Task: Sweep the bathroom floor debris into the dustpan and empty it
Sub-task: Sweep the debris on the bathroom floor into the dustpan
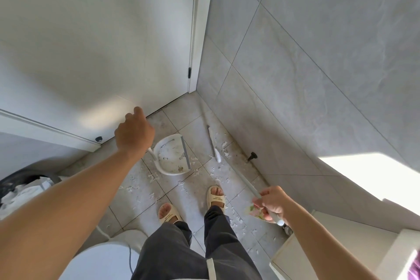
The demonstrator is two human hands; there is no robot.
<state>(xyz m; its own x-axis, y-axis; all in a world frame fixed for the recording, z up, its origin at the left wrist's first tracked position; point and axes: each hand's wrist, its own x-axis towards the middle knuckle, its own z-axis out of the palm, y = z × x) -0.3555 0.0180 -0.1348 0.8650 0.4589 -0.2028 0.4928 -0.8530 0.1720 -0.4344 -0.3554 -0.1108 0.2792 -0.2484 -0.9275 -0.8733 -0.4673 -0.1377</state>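
Observation:
A white dustpan (173, 157) stands on the tiled floor ahead of my feet, its mouth facing right, with bits of debris inside. My left hand (134, 134) is curled over the top of its upright handle (150, 152), which shows just below the hand. My right hand (271, 204) grips the long pale broom handle (244, 180). The narrow broom head (213, 144) rests on the floor near the right wall. White paper scraps (223, 145) lie scattered around the broom head, the dustpan and my sandals. A small flowered scrap (254, 210) shows beside my right hand.
A closed white door (91, 52) fills the left. The grey tiled wall (318, 63) runs along the right, with a black door stop (251, 156) at its foot. A toilet (102, 257) sits at lower left, a lined bin (22, 188) at far left, a white cabinet (341, 248) at lower right.

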